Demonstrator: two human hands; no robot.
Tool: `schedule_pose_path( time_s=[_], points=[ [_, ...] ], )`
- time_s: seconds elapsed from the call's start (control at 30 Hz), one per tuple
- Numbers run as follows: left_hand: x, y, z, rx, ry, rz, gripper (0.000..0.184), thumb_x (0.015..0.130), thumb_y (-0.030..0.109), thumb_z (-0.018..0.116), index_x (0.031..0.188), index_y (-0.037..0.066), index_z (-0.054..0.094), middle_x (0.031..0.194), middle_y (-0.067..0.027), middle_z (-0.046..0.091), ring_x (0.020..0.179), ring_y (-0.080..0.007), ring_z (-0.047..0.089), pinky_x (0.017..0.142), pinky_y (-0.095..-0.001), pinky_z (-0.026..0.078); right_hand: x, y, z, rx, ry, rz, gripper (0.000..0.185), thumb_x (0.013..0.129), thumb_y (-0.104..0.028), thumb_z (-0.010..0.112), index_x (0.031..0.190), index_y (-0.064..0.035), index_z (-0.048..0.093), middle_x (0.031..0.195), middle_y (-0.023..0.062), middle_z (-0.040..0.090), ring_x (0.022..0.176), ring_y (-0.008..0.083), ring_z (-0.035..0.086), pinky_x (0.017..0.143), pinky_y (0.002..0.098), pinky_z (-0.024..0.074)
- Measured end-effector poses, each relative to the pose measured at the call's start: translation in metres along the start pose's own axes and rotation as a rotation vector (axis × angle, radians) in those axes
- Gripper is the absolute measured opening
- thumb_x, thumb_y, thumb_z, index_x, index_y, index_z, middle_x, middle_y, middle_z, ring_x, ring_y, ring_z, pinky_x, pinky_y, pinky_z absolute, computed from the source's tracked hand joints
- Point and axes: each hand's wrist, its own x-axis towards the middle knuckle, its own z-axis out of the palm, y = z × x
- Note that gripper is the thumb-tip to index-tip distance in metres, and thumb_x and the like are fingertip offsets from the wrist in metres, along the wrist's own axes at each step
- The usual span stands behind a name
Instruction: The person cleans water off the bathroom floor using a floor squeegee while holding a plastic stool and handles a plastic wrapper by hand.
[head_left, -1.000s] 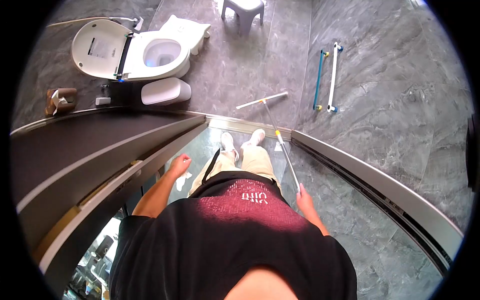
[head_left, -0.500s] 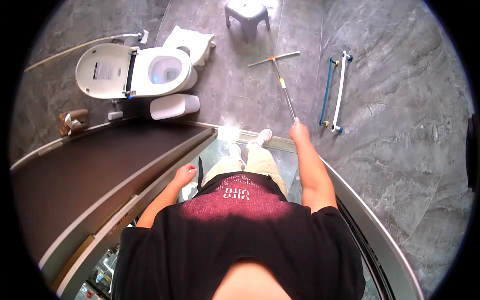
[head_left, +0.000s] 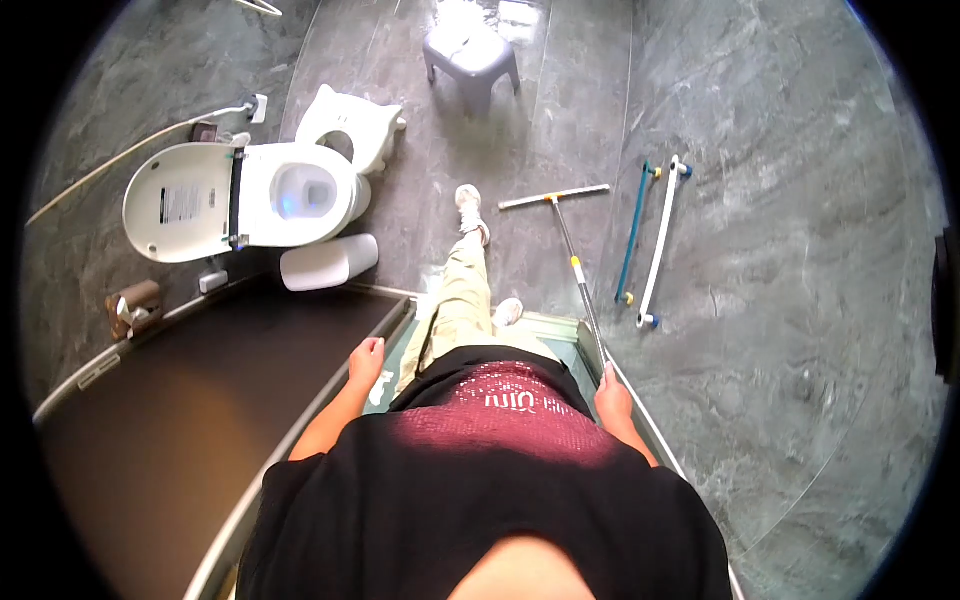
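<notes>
Your left shoe (head_left: 469, 213) has stepped forward since a moment ago, while your right hand (head_left: 613, 399) has drawn back. That right hand grasps the squeegee (head_left: 588, 303), which stretches ahead of it, blade (head_left: 582, 191) farthest away. Your left hand (head_left: 367, 362) is curled closed; ahead of it stands the white bin (head_left: 328, 263), and to its left, the dark panel (head_left: 190, 420).

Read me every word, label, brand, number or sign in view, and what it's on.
None readable.
White lettering on the black-and-red short-sleeved shirt: partly creased, blurred.
Dark printed label on the open white oval toilet lid: too small.
Small dark mark beside that label: too small.
</notes>
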Motion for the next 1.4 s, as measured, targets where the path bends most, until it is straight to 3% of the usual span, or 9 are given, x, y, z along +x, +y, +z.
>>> schedule_pose_path(
  time_s=[0.27,0.57,0.73,0.93,1.0,1.2,1.33,1.37,1.4],
  points=[
    [0.269,0.171,-0.055,-0.087,0.015,0.298,0.031,0.079,0.032,0.053,0.093,0.006,0.060,0.084,-0.0161,0.061,0.082,-0.0294,0.059,0.074,-0.0361,0.045,0.137,-0.144,-0.140,-0.040,0.091,0.017,0.042,0.085,-0.024,0.041,0.126,-0.0210,0.038,0.084,0.0222,0.059,0.079,0.0387,0.057,0.070,0.0458,0.0444],
    [0.502,0.366,-0.032,-0.185,0.055,0.235,0.037,0.077,0.038,0.057,0.096,0.008,0.061,0.086,-0.0100,0.063,0.086,-0.0227,0.059,0.076,-0.0323,0.044,0.170,-0.192,-0.223,-0.029,-0.055,0.126,0.047,0.083,-0.020,0.045,0.128,-0.0258,0.034,0.080,0.0235,0.058,0.073,0.0413,0.055,0.063,0.0475,0.0428],
    [0.591,0.447,0.002,0.014,0.306,0.307,0.052,0.075,0.028,0.060,0.121,0.012,0.042,0.112,-0.0091,0.049,0.104,-0.0266,0.049,0.082,-0.0350,0.043,0.201,-0.203,-0.293,-0.081,-0.110,0.083,0.048,0.081,-0.014,0.048,0.128,-0.0190,0.036,0.072,0.0222,0.057,0.065,0.0401,0.055,0.056,0.0466,0.0418],
    [0.705,0.481,0.049,0.129,0.471,0.542,0.060,0.074,0.019,0.063,0.126,0.014,0.035,0.121,-0.0093,0.042,0.109,-0.0261,0.045,0.088,-0.0353,0.040,0.232,-0.220,-0.348,-0.042,-0.136,0.087,0.047,0.081,-0.010,0.047,0.127,-0.0162,0.038,0.068,0.0214,0.055,0.060,0.0355,0.056,0.056,0.0392,0.0430],
    [0.722,0.480,0.060,0.136,0.455,0.545,0.052,0.073,0.019,0.063,0.120,0.014,0.042,0.114,-0.0092,0.047,0.106,-0.0256,0.046,0.085,-0.0353,0.041,0.249,-0.258,-0.376,0.059,-0.389,0.435,0.042,0.088,-0.026,0.042,0.125,-0.0085,0.039,0.113,0.0258,0.048,0.108,0.0349,0.046,0.084,0.0365,0.0393],
    [0.709,0.455,0.093,0.149,0.379,0.726,0.016,0.070,0.022,0.064,0.075,0.009,0.056,0.099,-0.0060,0.051,0.089,-0.0264,0.053,0.075,-0.0356,0.045,0.263,-0.266,-0.386,0.046,-0.344,0.396,0.039,0.088,-0.022,0.042,0.125,-0.0082,0.040,0.108,0.0236,0.053,0.099,0.0325,0.053,0.080,0.0346,0.0415],
    [0.701,0.463,0.084,0.071,0.391,0.957,0.012,0.068,0.017,0.062,0.075,0.010,0.056,0.108,-0.0052,0.049,0.094,-0.0274,0.052,0.074,-0.0371,0.046,0.275,-0.274,-0.401,0.067,-0.367,0.546,0.039,0.088,-0.021,0.043,0.125,-0.0084,0.041,0.108,0.0229,0.053,0.098,0.0272,0.054,0.079,0.0326,0.0418],
    [0.719,0.473,0.088,0.028,0.357,0.703,0.013,0.070,0.020,0.059,0.078,0.010,0.056,0.112,-0.0067,0.049,0.093,-0.0286,0.053,0.073,-0.0386,0.046,0.273,-0.273,-0.402,0.056,-0.342,0.476,0.039,0.088,-0.020,0.043,0.125,-0.0086,0.041,0.107,0.0223,0.054,0.097,0.0255,0.055,0.077,0.0320,0.0423],
    [0.734,0.478,0.089,0.029,0.344,0.705,0.013,0.070,0.020,0.059,0.078,0.010,0.056,0.112,-0.0067,0.049,0.093,-0.0286,0.053,0.073,-0.0386,0.046,0.274,-0.275,-0.403,0.057,-0.348,0.488,0.039,0.088,-0.020,0.043,0.125,-0.0086,0.041,0.107,0.0223,0.054,0.097,0.0255,0.055,0.077,0.0320,0.0423]
  ],
)
